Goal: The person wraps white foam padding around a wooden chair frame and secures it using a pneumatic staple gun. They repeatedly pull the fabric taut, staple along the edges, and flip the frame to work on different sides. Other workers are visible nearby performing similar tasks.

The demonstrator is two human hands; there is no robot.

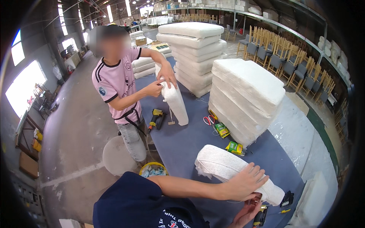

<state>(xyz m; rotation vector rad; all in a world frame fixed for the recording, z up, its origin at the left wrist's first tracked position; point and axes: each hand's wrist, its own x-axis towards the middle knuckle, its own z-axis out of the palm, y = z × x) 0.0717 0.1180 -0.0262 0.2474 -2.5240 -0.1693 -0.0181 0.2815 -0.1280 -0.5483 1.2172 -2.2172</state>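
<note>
A white fabric-covered cushion [224, 163] lies tilted on the blue-topped table before me. My left hand [245, 182] grips its near right part, fingers over the top and thumb at the lower edge. Just below, my right hand [247, 214] has its fingers closed at that same edge; what they pinch is too small to make out. Beside the right hand is a black and yellow tool [260, 216], partly cut off from sight by the hand. A small yellow tool [285, 210] and a black object [287, 198] lie past the cushion's right end.
Across the table [182, 146] a person in a pink shirt [118, 79] handles another white cushion [175, 102]. Near them rests a yellow-black air stapler [155, 118]. Stacked cushions [243, 95], red-handled scissors [209, 120] and green-yellow boxes [235, 148] stand beyond my cushion. A yellow bucket [165, 170] is below the left edge.
</note>
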